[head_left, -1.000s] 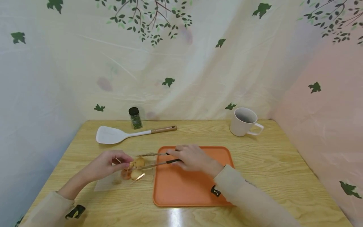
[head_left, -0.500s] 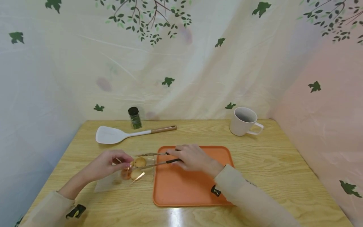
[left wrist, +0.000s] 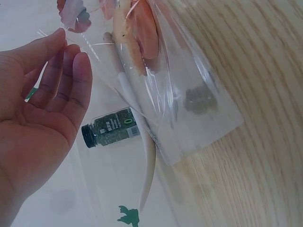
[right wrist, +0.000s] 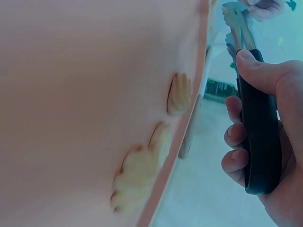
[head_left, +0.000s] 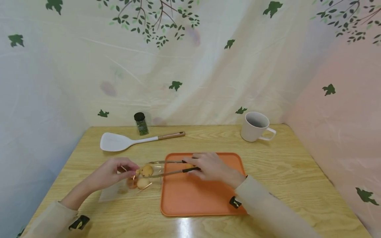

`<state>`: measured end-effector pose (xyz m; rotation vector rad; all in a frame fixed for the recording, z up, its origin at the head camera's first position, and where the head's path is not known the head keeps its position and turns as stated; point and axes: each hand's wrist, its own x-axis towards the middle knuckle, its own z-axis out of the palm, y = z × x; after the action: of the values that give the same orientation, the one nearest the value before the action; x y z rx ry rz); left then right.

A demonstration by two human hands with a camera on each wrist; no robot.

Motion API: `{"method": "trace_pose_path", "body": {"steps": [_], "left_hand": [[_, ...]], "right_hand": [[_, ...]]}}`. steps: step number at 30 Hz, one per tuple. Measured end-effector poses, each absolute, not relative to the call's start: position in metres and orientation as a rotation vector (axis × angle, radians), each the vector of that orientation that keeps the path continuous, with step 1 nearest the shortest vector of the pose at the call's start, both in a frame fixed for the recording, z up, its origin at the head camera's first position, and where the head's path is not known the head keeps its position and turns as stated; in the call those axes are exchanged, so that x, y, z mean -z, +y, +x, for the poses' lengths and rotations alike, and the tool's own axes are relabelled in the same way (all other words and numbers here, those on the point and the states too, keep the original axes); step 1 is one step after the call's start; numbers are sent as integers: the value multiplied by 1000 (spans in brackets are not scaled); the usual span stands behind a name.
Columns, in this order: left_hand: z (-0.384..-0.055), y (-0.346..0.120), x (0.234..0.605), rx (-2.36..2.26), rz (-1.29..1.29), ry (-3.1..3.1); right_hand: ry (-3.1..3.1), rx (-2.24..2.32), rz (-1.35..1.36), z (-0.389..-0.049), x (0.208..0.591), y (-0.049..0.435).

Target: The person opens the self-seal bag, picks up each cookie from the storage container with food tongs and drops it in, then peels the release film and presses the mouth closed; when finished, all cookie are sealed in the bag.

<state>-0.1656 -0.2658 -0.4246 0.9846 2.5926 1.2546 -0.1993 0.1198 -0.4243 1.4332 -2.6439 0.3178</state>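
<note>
My left hand (head_left: 116, 172) pinches the edge of a clear plastic bag (left wrist: 203, 127) at the left of the table. Inside the bag lie several golden cookies (head_left: 146, 170). Black-handled metal tongs (right wrist: 260, 123) are gripped in my right hand (head_left: 211, 167), above the orange tray (head_left: 202, 201). Their arms point left, spread apart, with the tips close to the bag's open end and nothing between them. On the tray, partly hidden under my right hand in the head view, several ridged cookies (right wrist: 135, 177) lie along the far rim.
Behind the bag lies a white spatula (head_left: 117, 142) with a wooden handle. A black-capped spice jar (head_left: 141, 124) stands behind it. At the back right is a white mug (head_left: 253, 130), its handle turned right. A printed cloth (head_left: 190, 99) hangs around the table.
My right hand and the tongs have shifted slightly right, drawing the tips back from the cookies. A cookie on the tray now shows between the handles. My left hand stays on the bag.
</note>
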Motion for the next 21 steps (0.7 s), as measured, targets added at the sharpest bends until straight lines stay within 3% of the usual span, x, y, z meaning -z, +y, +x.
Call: {"method": "trace_pose_path", "body": {"steps": [21], "left_hand": [[-165,-267,426,-1248,1002,2599]], "right_hand": [[-2813,-569,1021,-171,417,247]]}}
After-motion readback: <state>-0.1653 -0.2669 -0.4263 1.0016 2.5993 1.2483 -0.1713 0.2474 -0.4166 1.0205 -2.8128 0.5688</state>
